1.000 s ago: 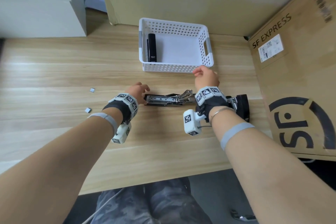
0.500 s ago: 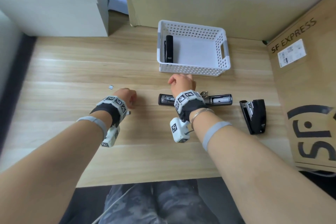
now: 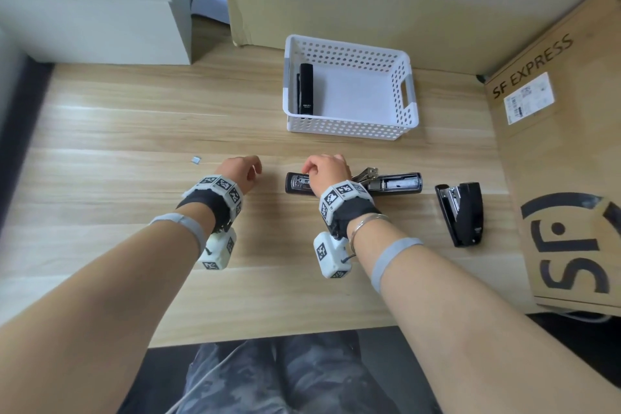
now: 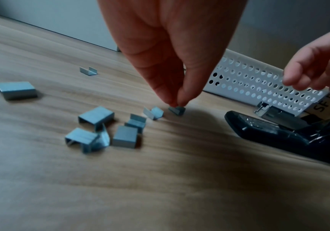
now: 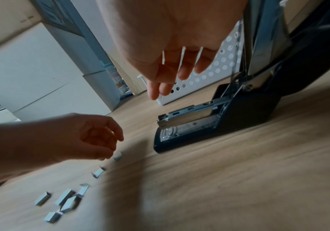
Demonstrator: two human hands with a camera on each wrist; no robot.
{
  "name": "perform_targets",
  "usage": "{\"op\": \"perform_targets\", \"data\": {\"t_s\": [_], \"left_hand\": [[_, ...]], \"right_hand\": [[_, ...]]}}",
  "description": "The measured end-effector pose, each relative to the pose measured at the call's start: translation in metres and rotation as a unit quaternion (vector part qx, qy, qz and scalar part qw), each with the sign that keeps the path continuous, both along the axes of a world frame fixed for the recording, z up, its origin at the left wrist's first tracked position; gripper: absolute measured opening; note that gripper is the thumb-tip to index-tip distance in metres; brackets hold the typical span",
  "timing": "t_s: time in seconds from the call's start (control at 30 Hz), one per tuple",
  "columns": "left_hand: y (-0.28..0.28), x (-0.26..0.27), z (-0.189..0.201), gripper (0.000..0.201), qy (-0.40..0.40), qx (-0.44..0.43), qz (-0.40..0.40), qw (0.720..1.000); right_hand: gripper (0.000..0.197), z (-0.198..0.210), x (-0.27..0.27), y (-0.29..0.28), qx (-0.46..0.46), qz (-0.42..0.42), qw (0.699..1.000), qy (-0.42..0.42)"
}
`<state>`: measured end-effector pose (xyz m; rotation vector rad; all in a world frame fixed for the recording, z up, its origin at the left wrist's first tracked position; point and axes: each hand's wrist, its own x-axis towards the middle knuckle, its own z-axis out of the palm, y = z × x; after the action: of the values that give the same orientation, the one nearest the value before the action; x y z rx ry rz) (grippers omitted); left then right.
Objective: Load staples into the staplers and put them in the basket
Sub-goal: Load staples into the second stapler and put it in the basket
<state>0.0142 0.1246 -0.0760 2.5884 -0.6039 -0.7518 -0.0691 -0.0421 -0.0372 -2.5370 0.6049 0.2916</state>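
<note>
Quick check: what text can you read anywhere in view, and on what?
"SF EXPRESS": printed on the cardboard box.
"SF": big logo on the same box.
Shipping label on the box: too small to read.
White print on the stapler in the basket: too blurred to read.

Opened stapler (image 3: 386,183) before basket (image 3: 349,131), staple pieces (image 4: 104,129) to its left

The left hand (image 4: 172,51) is no longer at the end of the open stapler (image 3: 353,183); it is now to the left of it, with fingertips (image 4: 176,100) pinching a small staple piece (image 4: 178,110). The right hand (image 3: 327,170) is now above the open stapler's left half, fingers loose.
</note>
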Motion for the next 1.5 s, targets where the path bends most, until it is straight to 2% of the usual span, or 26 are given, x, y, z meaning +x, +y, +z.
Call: {"op": "perform_targets", "data": {"t_s": [0.13, 0.23, 0.4, 0.57, 0.67, 0.77, 0.9, 1.0, 1.1, 1.17, 1.27, 1.4, 1.5], "left_hand": [[0.001, 0.001, -0.001, 0.029, 0.008, 0.032, 0.022, 0.999], [0.004, 0.002, -0.003, 0.028, 0.010, 0.052, 0.010, 0.999], [-0.003, -0.001, 0.000, 0.020, 0.002, 0.038, 0.001, 0.999], [-0.014, -0.005, 0.003, 0.018, -0.007, -0.033, 0.039, 0.999], [-0.023, -0.010, 0.005, 0.017, 0.014, -0.105, 0.058, 0.993], [-0.031, -0.011, 0.008, 0.017, 0.037, -0.164, 0.065, 0.984], [-0.039, -0.012, 0.013, 0.024, 0.055, -0.185, 0.071, 0.979], [-0.043, -0.013, 0.015, 0.024, 0.066, -0.206, 0.082, 0.973], [-0.044, -0.011, 0.015, 0.033, 0.097, -0.220, 0.108, 0.965], [-0.047, -0.011, 0.016, 0.034, 0.103, -0.218, 0.112, 0.964], [-0.051, -0.012, 0.016, 0.019, 0.096, -0.190, 0.088, 0.973], [-0.053, -0.013, 0.007, 0.030, 0.077, -0.085, -0.007, 0.993], [-0.055, -0.015, 0.003, 0.033, 0.051, -0.037, -0.054, 0.997]], "right_hand": [[0.040, -0.002, -0.001, 0.000, 0.011, 0.009, 1.000, 0.008], [0.039, -0.004, -0.001, -0.001, 0.020, 0.015, 0.999, 0.028], [0.039, -0.007, -0.001, 0.000, 0.031, 0.018, 0.999, 0.028], [0.037, -0.009, 0.001, 0.003, 0.041, 0.024, 0.999, 0.023], [0.027, -0.006, 0.006, 0.003, 0.045, 0.048, 0.997, 0.041], [0.026, -0.003, 0.010, 0.003, 0.078, 0.052, 0.994, 0.050], [0.021, -0.003, 0.013, 0.003, 0.131, -0.013, 0.991, 0.020], [0.019, -0.001, 0.015, 0.001, 0.146, -0.025, 0.989, -0.002], [0.022, -0.001, 0.014, -0.001, 0.161, -0.023, 0.987, -0.005], [0.021, -0.002, 0.014, -0.003, 0.139, -0.014, 0.990, -0.008], [0.016, -0.004, 0.011, -0.011, 0.083, -0.005, 0.996, 0.012], [0.018, -0.008, 0.005, -0.022, -0.006, 0.069, 0.994, 0.084], [0.020, -0.008, 0.002, -0.019, -0.026, 0.089, 0.991, 0.093]]}}
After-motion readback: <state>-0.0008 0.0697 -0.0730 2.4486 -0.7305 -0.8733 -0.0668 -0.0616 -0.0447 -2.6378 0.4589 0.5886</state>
